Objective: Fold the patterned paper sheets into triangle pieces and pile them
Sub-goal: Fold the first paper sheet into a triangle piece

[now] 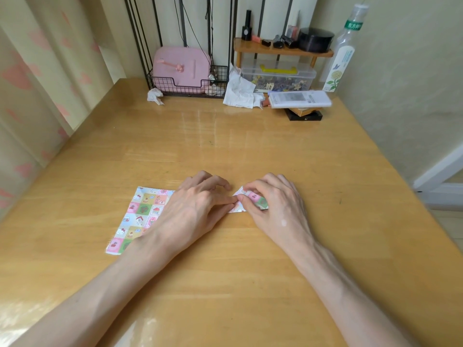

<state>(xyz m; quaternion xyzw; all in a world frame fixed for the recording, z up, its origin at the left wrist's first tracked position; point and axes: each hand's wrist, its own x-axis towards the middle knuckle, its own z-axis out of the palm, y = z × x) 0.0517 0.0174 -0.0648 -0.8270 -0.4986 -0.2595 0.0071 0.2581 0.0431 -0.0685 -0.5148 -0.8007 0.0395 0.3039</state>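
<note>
Pinching the small folded piece (255, 200) between thumb and bent fingers, the right hand (273, 204) holds it on the table (225, 146) near the middle. The left hand (198, 204) presses one straight fingertip on the piece's left corner, its other fingers loosely bent. A flat patterned sheet (140, 216) lies just left, partly under that wrist.

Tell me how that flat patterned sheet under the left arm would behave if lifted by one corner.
The patterned sheet looks thin and lies flat, so it would probably droop if lifted by a corner. It likely weighs almost nothing. On the glossy table a push would probably slide it, though the left hand and wrist cover its right edge.
</note>
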